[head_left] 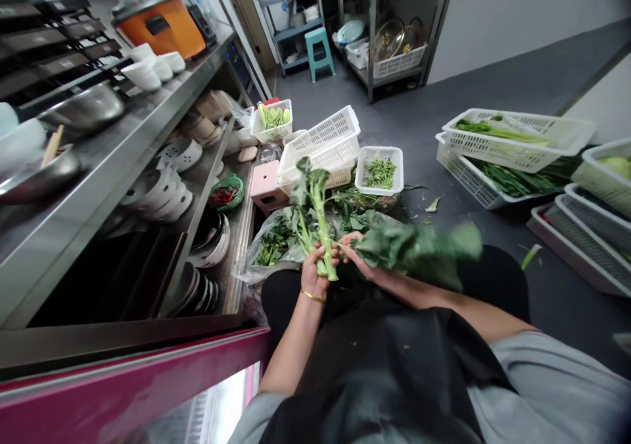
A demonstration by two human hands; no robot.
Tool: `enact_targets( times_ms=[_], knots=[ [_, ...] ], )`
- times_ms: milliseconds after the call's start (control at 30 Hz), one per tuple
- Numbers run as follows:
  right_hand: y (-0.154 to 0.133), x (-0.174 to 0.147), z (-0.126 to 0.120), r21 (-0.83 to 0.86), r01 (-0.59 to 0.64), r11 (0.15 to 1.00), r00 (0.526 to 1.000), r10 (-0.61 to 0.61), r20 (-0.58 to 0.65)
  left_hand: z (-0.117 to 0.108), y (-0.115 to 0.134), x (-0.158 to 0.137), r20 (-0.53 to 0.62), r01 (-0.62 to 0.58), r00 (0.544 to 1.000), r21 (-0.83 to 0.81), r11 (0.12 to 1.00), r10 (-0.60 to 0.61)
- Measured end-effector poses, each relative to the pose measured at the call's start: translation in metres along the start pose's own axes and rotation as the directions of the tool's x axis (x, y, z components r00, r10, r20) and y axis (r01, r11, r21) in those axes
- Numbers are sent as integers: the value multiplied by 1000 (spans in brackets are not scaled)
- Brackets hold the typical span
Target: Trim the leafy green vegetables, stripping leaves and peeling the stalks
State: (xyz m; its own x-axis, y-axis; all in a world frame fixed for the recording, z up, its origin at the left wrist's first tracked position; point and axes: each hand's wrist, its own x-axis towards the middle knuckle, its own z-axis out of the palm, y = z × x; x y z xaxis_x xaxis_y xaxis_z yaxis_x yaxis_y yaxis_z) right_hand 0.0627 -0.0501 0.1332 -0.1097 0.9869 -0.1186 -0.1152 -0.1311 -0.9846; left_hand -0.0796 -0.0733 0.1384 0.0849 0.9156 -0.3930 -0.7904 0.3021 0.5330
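Note:
My left hand [320,265] is wrapped round several thick, pale green stalks [323,224] of a leafy vegetable that looks like Chinese broccoli. They stand upright, dark leaves at the top and cut ends below the fist. Close beside it, my right hand [355,255] has its fingers pinched near the stalks, seemingly on a thin leaf stem. Large dark green leaves [409,245], smeared by motion, spread rightward from that hand above my forearm and knee. Beneath and beyond both hands lies a clear plastic bag [251,250] with more leafy greens [276,237].
Ahead sit white baskets [335,135], a small basket of cut greens [379,191] and a pink stool [269,180]. Stacked vegetable baskets [517,158] stand at right. A steel counter [123,148] with bowls runs along the left. Leaf scraps [432,205] litter the floor.

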Motion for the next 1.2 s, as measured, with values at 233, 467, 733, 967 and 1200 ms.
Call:
enact_targets(
  times_ms=[233, 467, 733, 967, 1200],
  knots=[
    [-34, 55, -17, 288, -136, 948, 989, 149, -24, -9, -5, -9, 64, 8, 998, 140, 990, -17],
    [-39, 41, -3, 111, -29, 993, 992, 42, -117, 3, -16, -20, 32, -1, 999, 157, 988, -3],
    [-51, 50, -26, 394, -305, 867, 947, 231, 225, -9, -18, -24, 251, 317, 911, 82, 945, -328],
    [-52, 57, -15, 381, -247, 891, 960, 169, 225, -6, -25, -30, 259, 186, 940, 160, 969, -223],
    [-34, 46, 3, 352, -40, 935, 976, 112, -187, 1, -25, -31, 199, 102, 972, 144, 984, -129]
  ],
)
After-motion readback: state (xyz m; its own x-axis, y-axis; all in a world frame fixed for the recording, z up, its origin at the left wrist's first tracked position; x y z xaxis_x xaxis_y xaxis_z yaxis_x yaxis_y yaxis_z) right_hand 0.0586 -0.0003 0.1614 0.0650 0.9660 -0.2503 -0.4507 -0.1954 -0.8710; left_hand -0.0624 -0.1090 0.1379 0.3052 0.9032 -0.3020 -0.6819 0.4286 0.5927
